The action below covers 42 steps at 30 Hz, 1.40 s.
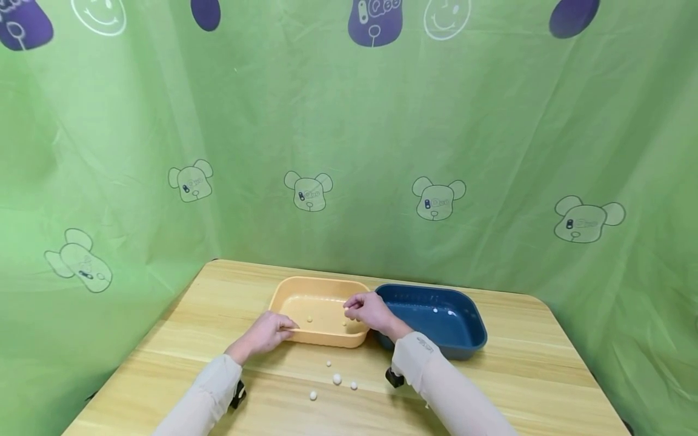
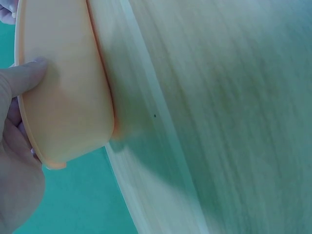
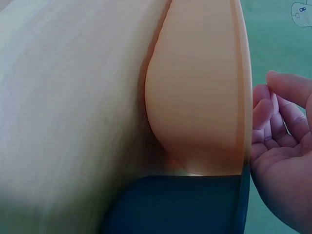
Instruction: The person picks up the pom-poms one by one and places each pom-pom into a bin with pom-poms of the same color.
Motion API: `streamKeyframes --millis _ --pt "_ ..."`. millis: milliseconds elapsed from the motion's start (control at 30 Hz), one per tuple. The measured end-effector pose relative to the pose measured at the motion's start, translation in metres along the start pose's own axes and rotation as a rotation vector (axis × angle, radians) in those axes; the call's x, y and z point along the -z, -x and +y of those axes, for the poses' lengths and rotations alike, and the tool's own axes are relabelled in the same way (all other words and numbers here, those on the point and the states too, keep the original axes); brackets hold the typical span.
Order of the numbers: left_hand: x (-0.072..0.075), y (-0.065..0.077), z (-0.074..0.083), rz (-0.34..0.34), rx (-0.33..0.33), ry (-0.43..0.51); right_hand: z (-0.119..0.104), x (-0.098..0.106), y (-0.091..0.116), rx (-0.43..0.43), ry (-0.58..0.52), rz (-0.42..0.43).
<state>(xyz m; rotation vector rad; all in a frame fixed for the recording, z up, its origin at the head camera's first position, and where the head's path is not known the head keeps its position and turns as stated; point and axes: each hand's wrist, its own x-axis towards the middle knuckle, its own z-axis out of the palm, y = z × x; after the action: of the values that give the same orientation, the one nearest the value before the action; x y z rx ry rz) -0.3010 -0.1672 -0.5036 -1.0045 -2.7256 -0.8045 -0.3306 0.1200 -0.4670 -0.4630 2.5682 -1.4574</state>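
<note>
My left hand [image 1: 266,332] grips the front-left rim of a peach plastic tray [image 1: 327,340]. In the left wrist view, the thumb [image 2: 30,77] presses the tray's outer wall, and the other fingers are behind the rim. My right hand [image 1: 372,310] is over the tray's right side, a small pale ball [image 1: 346,309] pinched at its fingertips. The right wrist view shows those fingers curled just past the rim, with the ball out of sight. Small balls, including one pale ball [image 1: 309,318], lie on the tray floor.
A dark blue tray [image 1: 474,339] adjoins the peach one on the right and contains small white balls [image 1: 435,310]. Several white balls, among them a larger ball [image 1: 337,379], lie on the wooden table [image 1: 523,375] in front. A green curtain [image 1: 371,121] hangs behind.
</note>
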Motion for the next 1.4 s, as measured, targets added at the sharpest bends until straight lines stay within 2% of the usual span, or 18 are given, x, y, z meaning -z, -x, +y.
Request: streamKeyframes --millis 267,700,967,1200,1400 --pt "-0.001 0.0 -0.001 0.009 -0.009 -0.007 0.0 0.003 -0.007 -0.004 0.002 0.01" --pt "-0.003 -0.001 -0.003 0.012 -0.011 -0.005 0.001 0.007 -0.016 -0.043 0.009 -0.036" --pt "-0.003 -0.002 -0.004 0.019 -0.02 -0.005 0.003 0.007 -0.019 -0.034 0.009 -0.045" --pt "-0.004 -0.001 -0.006 0.021 -0.031 -0.016 0.004 0.01 -0.017 0.013 0.011 -0.055" --pt "-0.004 -0.001 -0.005 0.021 -0.031 -0.011 0.005 0.007 -0.021 -0.024 -0.014 -0.036"
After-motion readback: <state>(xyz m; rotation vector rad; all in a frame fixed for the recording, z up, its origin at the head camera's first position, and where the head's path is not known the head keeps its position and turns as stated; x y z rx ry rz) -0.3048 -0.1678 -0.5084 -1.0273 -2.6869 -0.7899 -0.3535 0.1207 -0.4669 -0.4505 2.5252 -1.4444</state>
